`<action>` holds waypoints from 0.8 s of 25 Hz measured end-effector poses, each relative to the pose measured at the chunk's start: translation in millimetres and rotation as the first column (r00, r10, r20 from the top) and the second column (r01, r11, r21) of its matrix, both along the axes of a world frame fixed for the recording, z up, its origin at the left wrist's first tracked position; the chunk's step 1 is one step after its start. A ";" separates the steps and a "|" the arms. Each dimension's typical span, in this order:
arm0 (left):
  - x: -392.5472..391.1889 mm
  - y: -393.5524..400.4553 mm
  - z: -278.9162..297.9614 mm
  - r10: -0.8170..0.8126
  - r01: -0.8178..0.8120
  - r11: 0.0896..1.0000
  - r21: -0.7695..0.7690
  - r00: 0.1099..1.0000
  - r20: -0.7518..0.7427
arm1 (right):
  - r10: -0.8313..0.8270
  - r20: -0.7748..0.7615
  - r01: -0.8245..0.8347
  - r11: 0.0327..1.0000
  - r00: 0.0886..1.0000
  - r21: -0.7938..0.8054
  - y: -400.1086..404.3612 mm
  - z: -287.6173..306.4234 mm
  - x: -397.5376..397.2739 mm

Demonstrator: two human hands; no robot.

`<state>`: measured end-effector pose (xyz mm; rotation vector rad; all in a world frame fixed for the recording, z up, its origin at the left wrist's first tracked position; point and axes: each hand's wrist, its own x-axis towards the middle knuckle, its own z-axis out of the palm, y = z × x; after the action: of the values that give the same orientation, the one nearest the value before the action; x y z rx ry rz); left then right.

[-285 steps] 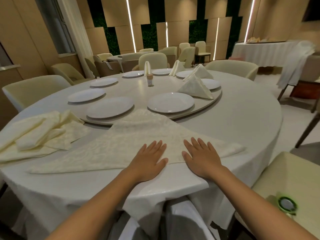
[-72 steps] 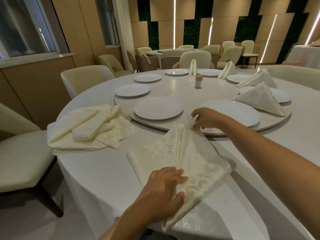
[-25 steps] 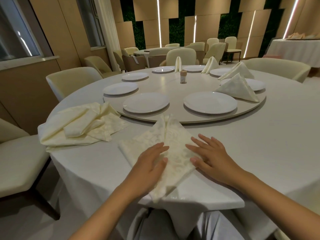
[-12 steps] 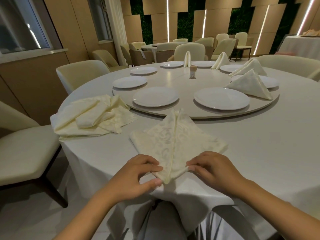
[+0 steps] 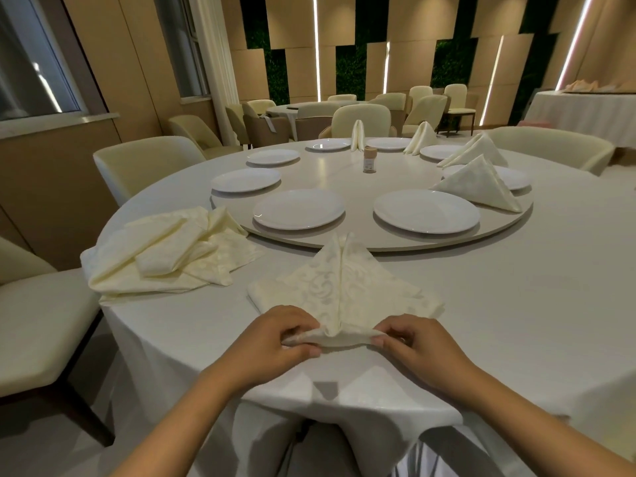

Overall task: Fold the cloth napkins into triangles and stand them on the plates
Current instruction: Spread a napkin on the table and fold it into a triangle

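Left hand (image 5: 275, 335) and right hand (image 5: 413, 342) pinching near corners of cream napkin (image 5: 340, 287), lying on white tablecloth (image 5: 516, 304) at near edge, beige turntable (image 5: 344, 177) beyond carrying white plates (image 5: 426, 211), unfolded pile (image 5: 165, 253) left, cream chairs (image 5: 144, 163) around, panelled wall (image 5: 395, 18) behind.

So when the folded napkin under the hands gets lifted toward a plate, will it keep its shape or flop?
The napkin probably flops somewhat: its near edge curls where the left hand and right hand pinch it. It may still stand once set, since a similar standing napkin holds a triangle. It is likely light; the unfolded pile slumps softly.
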<state>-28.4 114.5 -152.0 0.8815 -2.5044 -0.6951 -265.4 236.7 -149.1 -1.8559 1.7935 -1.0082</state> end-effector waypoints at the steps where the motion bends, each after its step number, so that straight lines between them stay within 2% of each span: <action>1: 2.1 -3.9 -0.6 -0.023 0.023 1.000 0.004 0.999 0.045 | -0.021 0.024 0.022 1.000 0.999 -0.017 -1.6 -0.4 0.6; 4: 2.8 -16.0 -2.7 -0.044 0.051 0.993 -0.102 0.996 0.072 | -0.052 0.072 0.054 0.998 0.996 -0.023 -4.5 1.5 0.8; 7: -0.2 -8.9 12.0 -0.032 0.031 0.999 0.014 0.998 0.054 | -0.068 0.090 0.069 0.998 0.994 -0.006 -2.5 9.6 -2.0; 10: -6.0 0.3 40.7 -0.088 0.082 0.992 0.092 0.994 0.059 | -0.103 0.044 0.104 0.994 0.994 -0.019 -3.9 31.0 -9.7; 12: -10.9 6.2 62.1 -0.137 0.136 0.954 0.267 0.990 -0.014 | -0.116 0.019 0.115 0.993 0.993 0.041 -5.5 49.5 -17.2; 13: -12.8 7.4 72.0 -0.142 0.160 0.901 0.403 0.987 -0.074 | -0.085 0.074 0.077 0.992 0.994 0.104 -5.5 60.2 -20.1; 14: -14.4 8.1 80.5 -0.130 0.188 0.823 0.536 0.981 -0.144 | -0.036 0.200 0.000 0.984 0.979 0.178 -5.1 69.9 -23.3; 16: -15.1 5.2 92.7 -0.072 0.267 0.627 0.732 0.955 -0.287 | 0.019 0.543 -0.195 0.944 0.839 0.267 -2.1 91.7 -26.4; 17: -16.6 2.9 97.3 -0.035 0.307 0.542 0.782 0.938 -0.344 | 0.018 0.649 -0.256 0.927 0.761 0.274 -2.4 101.3 -29.1; 18: -19.5 0.5 101.9 0.006 0.336 0.475 0.813 0.923 -0.386 | 0.010 0.692 -0.290 0.912 0.722 0.289 -5.5 109.7 -34.1; 20: -27.2 -7.4 101.9 0.097 0.332 0.409 0.850 0.910 -0.403 | -0.034 0.708 -0.290 0.898 0.706 0.332 -19.0 118.4 -42.4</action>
<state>-55.6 107.0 -50.0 0.7148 -1.6624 -2.1855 -307.8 217.8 -30.7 -1.0843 1.2469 -0.9843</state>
